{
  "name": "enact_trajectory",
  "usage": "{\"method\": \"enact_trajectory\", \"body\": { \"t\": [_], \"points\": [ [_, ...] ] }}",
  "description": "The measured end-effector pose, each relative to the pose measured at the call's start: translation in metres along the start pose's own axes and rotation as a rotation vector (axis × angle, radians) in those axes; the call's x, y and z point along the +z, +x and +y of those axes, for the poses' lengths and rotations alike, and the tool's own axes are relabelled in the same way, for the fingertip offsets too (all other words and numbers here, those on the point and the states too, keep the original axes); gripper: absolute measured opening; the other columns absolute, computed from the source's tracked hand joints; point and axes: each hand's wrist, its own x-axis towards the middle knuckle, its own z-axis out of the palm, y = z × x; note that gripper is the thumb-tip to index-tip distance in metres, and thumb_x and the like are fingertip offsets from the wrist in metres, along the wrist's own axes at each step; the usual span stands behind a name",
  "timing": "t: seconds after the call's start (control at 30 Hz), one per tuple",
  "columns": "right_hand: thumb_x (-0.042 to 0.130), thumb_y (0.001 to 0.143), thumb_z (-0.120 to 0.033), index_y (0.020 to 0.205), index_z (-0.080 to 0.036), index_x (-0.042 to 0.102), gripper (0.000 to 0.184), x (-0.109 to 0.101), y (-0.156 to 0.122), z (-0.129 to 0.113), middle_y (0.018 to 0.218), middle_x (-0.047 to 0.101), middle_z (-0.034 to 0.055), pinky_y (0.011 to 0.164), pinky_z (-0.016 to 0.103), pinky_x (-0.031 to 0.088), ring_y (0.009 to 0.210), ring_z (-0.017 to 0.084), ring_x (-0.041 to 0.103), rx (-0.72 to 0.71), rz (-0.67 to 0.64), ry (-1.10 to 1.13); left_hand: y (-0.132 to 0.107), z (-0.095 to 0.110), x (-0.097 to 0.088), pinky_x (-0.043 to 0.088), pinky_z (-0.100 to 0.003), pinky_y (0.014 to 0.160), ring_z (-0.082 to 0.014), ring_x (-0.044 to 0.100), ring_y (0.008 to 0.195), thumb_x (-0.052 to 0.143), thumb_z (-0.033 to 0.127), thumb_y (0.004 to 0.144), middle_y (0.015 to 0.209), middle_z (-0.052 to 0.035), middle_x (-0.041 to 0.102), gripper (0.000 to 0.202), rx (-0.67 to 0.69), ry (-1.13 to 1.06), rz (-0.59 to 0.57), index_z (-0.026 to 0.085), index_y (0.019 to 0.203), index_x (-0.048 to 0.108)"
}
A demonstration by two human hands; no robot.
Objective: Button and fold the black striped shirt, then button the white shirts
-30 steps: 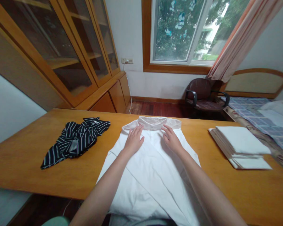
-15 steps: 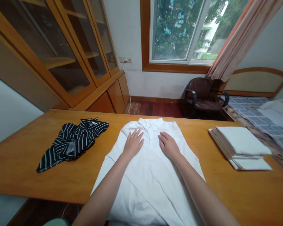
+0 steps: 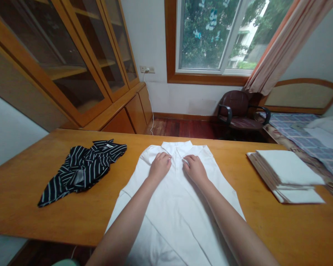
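A white collared shirt (image 3: 172, 207) lies front up on the wooden table, its collar (image 3: 184, 147) toward the far edge and its lower part running out of view at the bottom. My left hand (image 3: 160, 165) is closed at the left collar point, thumb and fingers drawn together on the cloth. At the right collar point, my right hand (image 3: 195, 169) is likewise closed, its fingertips pinching the collar. Both forearms lie over the shirt and cover parts of its front.
To the left, a crumpled black-and-white striped garment (image 3: 83, 168) rests on the table (image 3: 266, 229). A folded stack of white cloth (image 3: 290, 168) sits at the right. Beyond are a glass-door cabinet (image 3: 119, 99), a brown armchair (image 3: 235, 109) and a bed (image 3: 296, 127).
My hands lay flat with fingers spread on the shirt's chest; now the fingers have curled in and closed at the two collar points.
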Motion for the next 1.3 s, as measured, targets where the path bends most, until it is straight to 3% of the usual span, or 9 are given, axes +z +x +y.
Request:
{"method": "enact_trajectory", "body": {
  "t": [0.17, 0.33, 0.6, 0.8, 0.97, 1.3],
  "points": [
    [0.056, 0.089, -0.011, 0.102, -0.018, 0.072, 0.021, 0.021, 0.025, -0.004, 0.104, 0.068, 0.0081, 0.092, 0.033, 0.046, 0.098, 0.023, 0.058, 0.045, 0.053, 0.114, 0.032, -0.005, 0.024, 0.049, -0.035, 0.089, -0.0218, 0.062, 0.091, 0.057, 0.014, 0.09, 0.095, -0.007, 0.069, 0.017, -0.125, -0.059, 0.011, 0.019, 0.096, 0.072],
    [0.058, 0.087, -0.011, 0.1, -0.018, 0.072, 0.021, 0.033, 0.029, 0.0, 0.101, 0.067, 0.0074, 0.091, 0.034, 0.047, 0.096, 0.023, 0.057, 0.071, 0.116, 0.15, 0.04, -0.003, 0.039, 0.047, -0.038, 0.093, -0.0254, 0.059, 0.098, 0.053, 0.019, 0.095, 0.098, -0.0096, 0.068, 0.021, -0.181, -0.026, 0.02, 0.019, 0.102, 0.073],
    [0.058, 0.086, -0.015, 0.101, -0.019, 0.068, 0.019, 0.034, 0.028, 0.001, 0.102, 0.06, 0.008, 0.083, 0.031, 0.049, 0.089, 0.02, 0.058, 0.119, 0.13, 0.132, 0.036, -0.003, 0.04, 0.046, -0.037, 0.092, -0.0245, 0.057, 0.097, 0.059, 0.023, 0.093, 0.099, -0.0065, 0.066, 0.019, -0.17, -0.028, -0.005, 0.023, 0.108, 0.071],
    [0.057, 0.087, -0.017, 0.09, -0.02, 0.064, 0.008, 0.031, 0.03, -0.003, 0.083, 0.062, 0.0061, 0.078, 0.033, 0.045, 0.084, 0.023, 0.055, 0.127, 0.062, 0.037, 0.042, -0.004, 0.038, 0.046, -0.039, 0.093, -0.0245, 0.057, 0.098, 0.054, 0.017, 0.093, 0.097, -0.0061, 0.065, 0.013, -0.078, -0.119, 0.034, 0.021, 0.095, 0.067],
    [0.056, 0.089, -0.02, 0.096, -0.02, 0.06, 0.008, 0.03, 0.031, -0.004, 0.094, 0.061, 0.0071, 0.077, 0.031, 0.045, 0.085, 0.022, 0.057, 0.142, 0.08, 0.017, 0.045, -0.004, 0.042, 0.047, -0.037, 0.09, -0.0232, 0.059, 0.094, 0.055, 0.017, 0.093, 0.092, -0.0053, 0.065, 0.008, -0.064, -0.138, 0.031, 0.02, 0.092, 0.063],
    [0.053, 0.09, -0.016, 0.093, -0.021, 0.062, 0.011, 0.027, 0.034, -0.002, 0.092, 0.063, 0.0059, 0.067, 0.028, 0.042, 0.08, 0.019, 0.06, 0.177, 0.078, 0.03, 0.047, -0.009, 0.044, 0.05, -0.034, 0.089, -0.02, 0.065, 0.093, 0.059, 0.017, 0.088, 0.094, -0.0038, 0.071, 0.009, -0.147, -0.346, 0.001, 0.02, 0.093, 0.066]
  ]
}}
